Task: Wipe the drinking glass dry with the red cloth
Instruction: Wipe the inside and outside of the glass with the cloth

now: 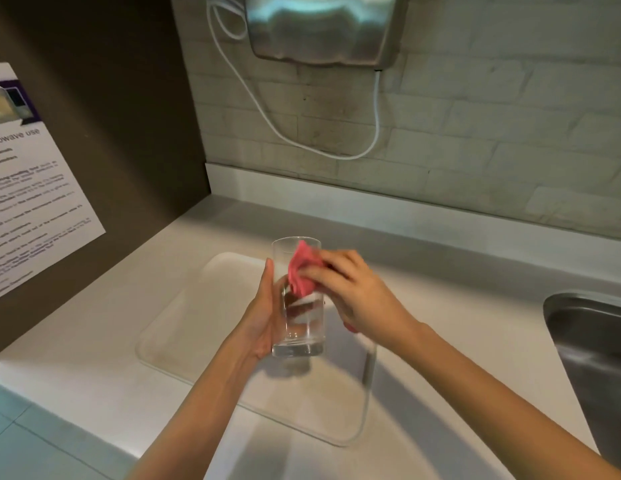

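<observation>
A clear drinking glass (298, 327) is held upright above the tray, with my left hand (264, 313) wrapped around its left side and fingers behind it. My right hand (347, 289) grips a bunched red cloth (302, 271) and presses it against the upper right part of the glass, near the rim. A bit of the cloth also pokes out below my right palm. The glass looks empty.
A pale tray (184, 323) lies on the white counter (94, 358) under my hands. A steel sink (593, 341) sits at the right edge. A metal hand dryer (323, 29) with a white cable hangs on the tiled wall, and a paper notice (28, 188) is on the brown panel at left.
</observation>
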### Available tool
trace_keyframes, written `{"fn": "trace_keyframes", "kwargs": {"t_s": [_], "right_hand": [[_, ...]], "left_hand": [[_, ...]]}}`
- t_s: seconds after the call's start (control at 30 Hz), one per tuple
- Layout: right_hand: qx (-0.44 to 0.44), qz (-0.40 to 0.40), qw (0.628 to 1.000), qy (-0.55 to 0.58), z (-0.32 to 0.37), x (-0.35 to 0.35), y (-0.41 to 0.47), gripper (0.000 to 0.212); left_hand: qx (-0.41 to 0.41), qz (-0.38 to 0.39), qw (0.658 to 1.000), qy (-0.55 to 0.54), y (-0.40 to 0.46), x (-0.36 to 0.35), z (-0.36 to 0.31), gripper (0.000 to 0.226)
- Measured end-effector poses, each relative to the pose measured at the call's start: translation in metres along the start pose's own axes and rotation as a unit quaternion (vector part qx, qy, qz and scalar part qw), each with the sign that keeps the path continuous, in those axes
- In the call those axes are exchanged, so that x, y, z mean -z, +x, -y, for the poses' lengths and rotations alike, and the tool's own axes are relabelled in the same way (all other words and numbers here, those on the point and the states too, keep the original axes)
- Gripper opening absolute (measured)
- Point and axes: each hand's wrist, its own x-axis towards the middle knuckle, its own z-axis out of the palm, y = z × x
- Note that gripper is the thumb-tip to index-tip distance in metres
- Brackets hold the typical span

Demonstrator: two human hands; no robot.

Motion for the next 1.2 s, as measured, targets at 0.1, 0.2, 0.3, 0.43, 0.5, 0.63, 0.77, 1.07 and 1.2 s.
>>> {"fn": "trace_keyframes", "kwargs": {"t_s": [0.1,0.2,0.3,0.43,0.5,0.63,0.77,1.07,1.2], "right_hand": [[-0.047,-0.040,0.998,-0.001,0.001,0.000,0.021,0.030],[0.028,-0.008,0.999,-0.025,0.013,-0.008,0.011,0.033],[0.108,0.046,0.993,0.009,0.014,-0.010,-0.017,0.026],[0.083,0.033,0.995,0.032,0.000,-0.003,-0.020,0.027],[0.012,-0.008,0.999,0.035,-0.006,0.001,-0.001,0.028],[-0.046,-0.040,0.998,0.033,-0.002,0.005,0.031,0.030],[0.057,0.022,0.998,0.007,0.020,-0.006,0.007,0.028],[0.002,-0.020,0.997,0.073,0.019,-0.007,-0.028,0.024],[-0.110,-0.091,0.986,0.080,0.014,-0.001,0.011,0.029]], "left_hand": [[-0.005,0.017,1.000,-0.020,0.001,-0.006,0.006,0.073],[-0.017,0.018,0.998,-0.062,0.003,-0.002,0.005,0.065],[-0.007,0.032,0.996,-0.084,0.004,0.011,0.000,0.076],[-0.015,0.055,0.993,-0.107,0.005,0.007,-0.001,0.077],[-0.014,0.075,0.991,-0.108,0.004,0.001,0.001,0.076],[-0.016,0.083,0.993,-0.086,0.007,-0.004,0.000,0.070],[-0.049,0.043,0.996,-0.062,0.005,0.012,-0.001,0.061],[-0.007,0.083,0.993,-0.085,0.003,0.011,0.005,0.073],[0.012,0.102,0.990,-0.100,-0.001,0.004,0.007,0.072]]}}
